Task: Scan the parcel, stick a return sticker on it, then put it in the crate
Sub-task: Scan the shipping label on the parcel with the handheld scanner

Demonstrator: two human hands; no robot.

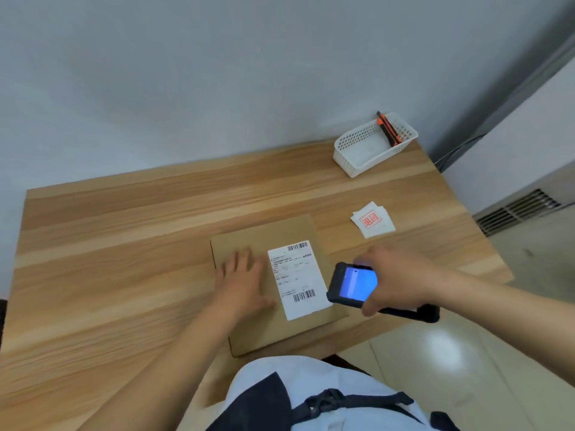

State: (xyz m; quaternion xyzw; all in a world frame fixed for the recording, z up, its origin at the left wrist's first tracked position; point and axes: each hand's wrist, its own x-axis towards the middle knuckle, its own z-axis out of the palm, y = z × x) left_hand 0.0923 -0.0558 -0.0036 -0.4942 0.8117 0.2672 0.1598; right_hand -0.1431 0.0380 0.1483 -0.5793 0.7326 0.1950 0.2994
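- Clearly the parcel [273,293] is a flat, thin cardboard box lying just below the middle of the frame, at the near edge of the desk [124,244], with one corner close to that edge.
- Its white shipping label [297,279] faces up, with one barcode at the label's top and another near its bottom.
- The left hand [241,283] lies flat on the cardboard left of the label, fingers spread, its grip open and closed on nothing; it seems only to press the box down.
- The right hand [393,279], at the right of the frame, has its grip closed around a dark handheld scanner [354,284] with a lit blue screen, held just beside the label's right edge.
- Judging by its shape, the box is probably light and fairly stiff, so it should not sag when lifted by one side.
- Smooth cardboard can slide on the wood, so a flat palm helps while scanning and while pressing a sticker on.
- For lifting, the long edges look like the best hold, thumb on top and fingers under; the corner near the desk edge offers an easy way under.
- Bare cardboard beside the label looks suited to a sticker without covering barcodes.
- The stickers [373,222], white squares with a red stamp, lie to the upper right of the box, well apart from it.
- A white basket [351,160] with an orange and black knife [387,129] in it stands in the upper right corner of the desk; whether it is the crate I cannot tell.
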